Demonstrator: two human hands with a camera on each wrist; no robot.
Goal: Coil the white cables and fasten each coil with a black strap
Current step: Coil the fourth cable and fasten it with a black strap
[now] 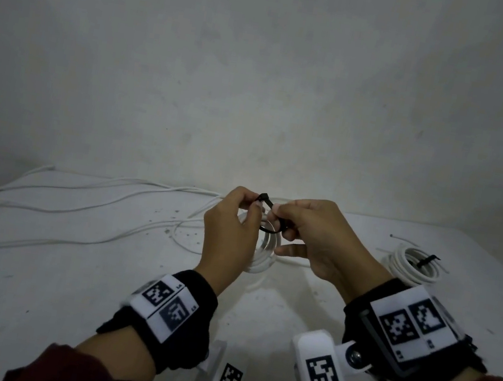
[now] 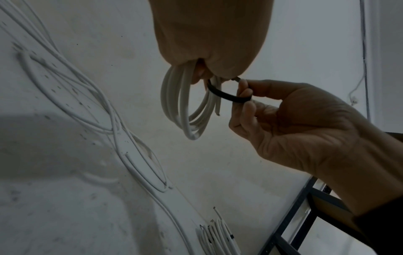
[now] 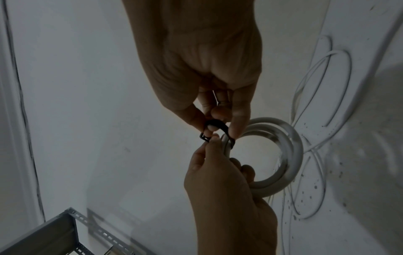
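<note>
Two hands meet above the worktop (image 1: 63,275) in the head view: left hand (image 1: 230,230) and right hand (image 1: 316,234) pinch a black strap (image 1: 268,208), largely hiding the white coil (image 1: 260,260). A strapped coil (image 1: 414,262) lies right. Left wrist view: strap looped around the coil's strands (image 2: 185,107), its ends buried in fingers. Right wrist view: the buckle (image 3: 205,138) sits between both hands' fingertips.

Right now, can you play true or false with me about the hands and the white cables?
1. Both hands hold the black strap. True.
2. The coil being strapped lies flat on the table. False: the left hand holds it up in the air.
3. A finished coil sits on the table beside the right hand. True.
4. All the cable is coiled. False: loose cable sprawls on the table.
</note>
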